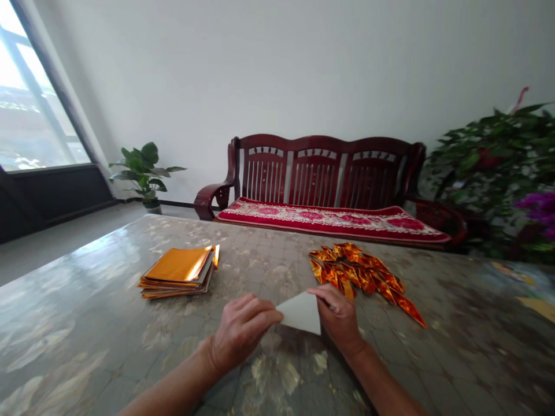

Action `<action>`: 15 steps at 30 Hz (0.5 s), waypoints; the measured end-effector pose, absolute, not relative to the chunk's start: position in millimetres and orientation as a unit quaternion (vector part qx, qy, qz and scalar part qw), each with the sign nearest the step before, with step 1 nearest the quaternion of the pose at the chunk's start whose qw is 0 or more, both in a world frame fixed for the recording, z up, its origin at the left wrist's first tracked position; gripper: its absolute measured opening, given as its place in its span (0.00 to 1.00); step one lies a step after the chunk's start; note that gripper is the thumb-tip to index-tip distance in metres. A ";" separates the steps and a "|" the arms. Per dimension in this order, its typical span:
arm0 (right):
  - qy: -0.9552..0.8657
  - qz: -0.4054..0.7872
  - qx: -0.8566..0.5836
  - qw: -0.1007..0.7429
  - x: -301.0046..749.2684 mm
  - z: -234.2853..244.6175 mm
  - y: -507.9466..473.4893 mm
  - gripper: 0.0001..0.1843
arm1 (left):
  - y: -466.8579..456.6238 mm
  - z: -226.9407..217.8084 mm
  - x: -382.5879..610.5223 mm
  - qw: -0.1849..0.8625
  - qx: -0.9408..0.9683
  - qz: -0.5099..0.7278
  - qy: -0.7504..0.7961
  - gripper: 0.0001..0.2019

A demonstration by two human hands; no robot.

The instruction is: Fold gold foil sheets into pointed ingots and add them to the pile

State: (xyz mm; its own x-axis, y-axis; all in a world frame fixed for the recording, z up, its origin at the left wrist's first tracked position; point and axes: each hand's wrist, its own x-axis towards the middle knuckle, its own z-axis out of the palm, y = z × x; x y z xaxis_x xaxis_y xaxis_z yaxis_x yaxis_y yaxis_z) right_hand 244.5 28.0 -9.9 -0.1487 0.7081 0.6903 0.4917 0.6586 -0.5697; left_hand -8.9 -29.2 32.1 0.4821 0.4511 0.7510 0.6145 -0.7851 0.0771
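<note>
Pale paper (302, 313) at lower centre
Left hand (245, 325) and right hand (339, 316) pinch its sides; orange foil stack (177, 268) sits centre-left.

The left hand (243, 329) covers the left corner of the white-faced sheet (302, 315); the right hand (340, 318) hides part of its right edge. The table (173, 352) conceals the wooden bench's (313, 142) legs. The frame's right edge crops the purple flowers (540, 209); the upper left crops the window (41, 110). Printing on the plastic wrapper (511, 273), at right, is blurred.

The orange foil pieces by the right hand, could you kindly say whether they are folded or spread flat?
Folded: the orange foil pieces beyond the right hand show creased facets and pointed ends.
</note>
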 end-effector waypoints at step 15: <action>-0.844 0.008 -0.376 0.383 240.2 -12.2 18.3 0.25 | -4.9 9.6 -16.0 0.168 -0.874 -0.351 -0.291 0.12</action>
